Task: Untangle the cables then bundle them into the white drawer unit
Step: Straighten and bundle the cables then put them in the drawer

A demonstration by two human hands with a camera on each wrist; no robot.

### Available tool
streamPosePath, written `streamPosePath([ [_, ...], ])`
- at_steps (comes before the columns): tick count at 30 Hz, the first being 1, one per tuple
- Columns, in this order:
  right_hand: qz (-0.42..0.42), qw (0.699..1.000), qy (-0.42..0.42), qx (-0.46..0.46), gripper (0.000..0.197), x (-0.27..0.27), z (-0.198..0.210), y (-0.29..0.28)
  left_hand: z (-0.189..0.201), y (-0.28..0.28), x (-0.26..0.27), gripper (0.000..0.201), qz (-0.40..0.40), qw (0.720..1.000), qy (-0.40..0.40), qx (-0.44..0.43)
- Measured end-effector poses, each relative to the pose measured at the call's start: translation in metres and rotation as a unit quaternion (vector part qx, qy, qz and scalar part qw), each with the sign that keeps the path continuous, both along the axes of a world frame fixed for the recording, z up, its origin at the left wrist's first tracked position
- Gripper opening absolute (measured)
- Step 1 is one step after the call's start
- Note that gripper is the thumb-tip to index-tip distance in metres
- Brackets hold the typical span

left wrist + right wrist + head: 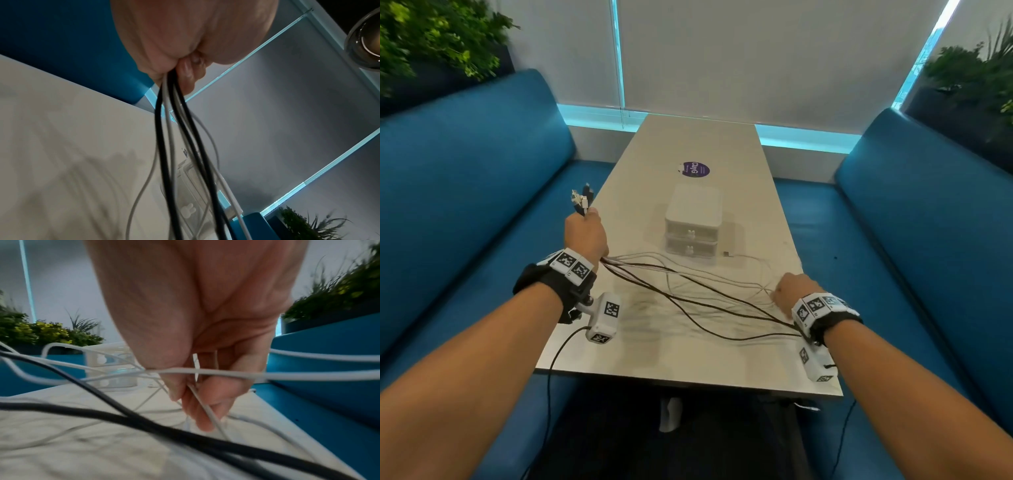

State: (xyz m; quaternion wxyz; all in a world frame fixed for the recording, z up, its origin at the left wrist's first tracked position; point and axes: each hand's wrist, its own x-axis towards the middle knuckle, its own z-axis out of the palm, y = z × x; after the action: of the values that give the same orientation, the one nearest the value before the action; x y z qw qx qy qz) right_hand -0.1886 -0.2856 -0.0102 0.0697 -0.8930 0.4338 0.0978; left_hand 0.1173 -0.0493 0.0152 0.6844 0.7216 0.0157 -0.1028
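Several cables [688, 294] span the table [688, 359] between both hands. Left hand [585, 233] fist clamps their plug ends; right hand [792, 289] fingers [203, 417] pinch white strands. White drawer unit [693, 222] stands closed beyond.

cables: thin black and white cords [698, 291], strung loosely above the table, plug ends bunched upright at left.
drawer unit: small white plastic two-drawer box [693, 222], closed, mid-table.
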Motion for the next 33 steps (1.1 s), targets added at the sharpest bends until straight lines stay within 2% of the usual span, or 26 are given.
streamPosePath([
  [4, 0.001, 0.996, 0.077, -0.052, 0.006, -0.009, 0.008, -0.007, 0.0, -0.005, -0.003, 0.04, -0.016, 0.999, -0.016, 0.027],
  [9, 0.001, 0.991, 0.117, -0.063, 0.02, -0.037, 0.001, -0.021, 0.006, 0.006, 0.006, 0.044, 0.025, 0.997, -0.014, 0.069],
  [15, -0.017, 0.994, 0.107, -0.024, 0.024, -0.055, -0.004, -0.037, 0.003, 0.017, 0.01, 0.046, 0.061, 0.995, -0.009, 0.078],
  [17, -0.035, 0.994, 0.104, -0.014, 0.036, -0.059, -0.006, -0.043, 0.003, 0.017, 0.009, 0.046, 0.056, 0.996, -0.004, 0.076],
  [20, -0.041, 0.995, 0.087, 0.007, 0.059, -0.062, -0.011, -0.049, 0.004, 0.013, 0.008, 0.047, 0.05, 0.997, -0.009, 0.065],
  [22, -0.031, 0.997, 0.073, 0.027, 0.065, -0.063, -0.012, -0.051, 0.007, 0.013, 0.009, 0.047, 0.051, 0.997, -0.005, 0.061],
  [27, -0.036, 0.995, 0.065, 0.068, 0.061, -0.064, -0.012, -0.046, 0.011, 0.013, 0.006, 0.043, 0.058, 0.996, -0.009, 0.06],
  [30, -0.032, 0.996, -0.021, 0.086, 0.058, -0.063, -0.014, -0.038, 0.007, 0.008, 0.003, 0.041, 0.048, 0.998, 0.0, 0.04],
  [33, 0.008, 0.99, -0.106, 0.087, 0.043, -0.058, -0.009, -0.027, 0.009, 0.002, -0.002, 0.033, 0.041, 0.999, 0.007, 0.024],
])
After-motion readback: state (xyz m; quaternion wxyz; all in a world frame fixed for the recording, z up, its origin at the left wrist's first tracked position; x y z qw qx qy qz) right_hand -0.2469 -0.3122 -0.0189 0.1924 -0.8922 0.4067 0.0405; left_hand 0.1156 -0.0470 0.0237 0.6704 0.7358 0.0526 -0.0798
